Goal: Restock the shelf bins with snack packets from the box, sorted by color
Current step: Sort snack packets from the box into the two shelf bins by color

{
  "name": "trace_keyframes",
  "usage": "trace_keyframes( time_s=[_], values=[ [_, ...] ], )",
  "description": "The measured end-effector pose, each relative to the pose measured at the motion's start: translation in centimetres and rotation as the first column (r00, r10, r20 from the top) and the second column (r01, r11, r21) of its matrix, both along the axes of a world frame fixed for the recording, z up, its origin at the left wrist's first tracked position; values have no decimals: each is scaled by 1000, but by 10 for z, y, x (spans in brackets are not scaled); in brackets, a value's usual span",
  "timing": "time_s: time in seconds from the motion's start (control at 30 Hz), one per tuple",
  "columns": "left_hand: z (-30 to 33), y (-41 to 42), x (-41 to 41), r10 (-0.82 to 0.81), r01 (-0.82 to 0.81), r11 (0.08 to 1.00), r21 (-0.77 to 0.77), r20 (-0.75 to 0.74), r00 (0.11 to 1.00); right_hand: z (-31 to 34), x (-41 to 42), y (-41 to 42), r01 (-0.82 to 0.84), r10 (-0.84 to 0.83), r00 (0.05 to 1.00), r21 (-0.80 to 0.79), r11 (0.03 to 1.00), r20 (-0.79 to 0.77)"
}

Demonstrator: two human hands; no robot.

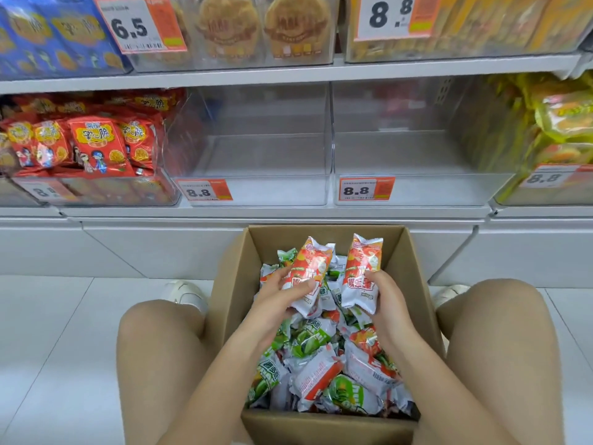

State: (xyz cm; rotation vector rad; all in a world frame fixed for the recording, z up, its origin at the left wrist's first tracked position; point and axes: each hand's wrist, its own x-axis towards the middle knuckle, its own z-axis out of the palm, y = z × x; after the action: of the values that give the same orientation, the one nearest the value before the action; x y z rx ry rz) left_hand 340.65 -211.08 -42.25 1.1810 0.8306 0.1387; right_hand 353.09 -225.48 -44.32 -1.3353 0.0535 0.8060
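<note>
Left hand (282, 292): your fingers curl round a crinkly red-and-white packet (309, 274), held above the box.
Right hand (383, 292): grips a second red packet (362, 273) likewise.
Box (231, 284): plain cardboard — heaped with glossy red and green packets (321, 374).
Bins (256, 191): two clear plastic tubs on the shelf straight ahead — nothing blocks them.

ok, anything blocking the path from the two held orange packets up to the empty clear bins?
Nothing visible. Left hand and right hand hold orange packets above the box; both empty bins are open-topped, directly ahead.
</note>
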Motion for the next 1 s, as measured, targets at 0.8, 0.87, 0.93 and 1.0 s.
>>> trace_keyframes(
  time_s=[0.8,0.87,0.93,1.0],
  values=[
    [33,65,32,66,-89,985,147,152,986,35,28,23,-139,146,984,-78,987,100],
    [33,73,31,55,-82,983,164,163,985,36,24,31,-161,166,983,-69,985,75],
    [38,73,30,34,-58,991,121,196,980,37,21,38,-203,207,976,-57,977,63],
    [43,71,30,13,-34,995,91,220,975,42,18,45,-241,243,969,-45,970,52]
  ],
)
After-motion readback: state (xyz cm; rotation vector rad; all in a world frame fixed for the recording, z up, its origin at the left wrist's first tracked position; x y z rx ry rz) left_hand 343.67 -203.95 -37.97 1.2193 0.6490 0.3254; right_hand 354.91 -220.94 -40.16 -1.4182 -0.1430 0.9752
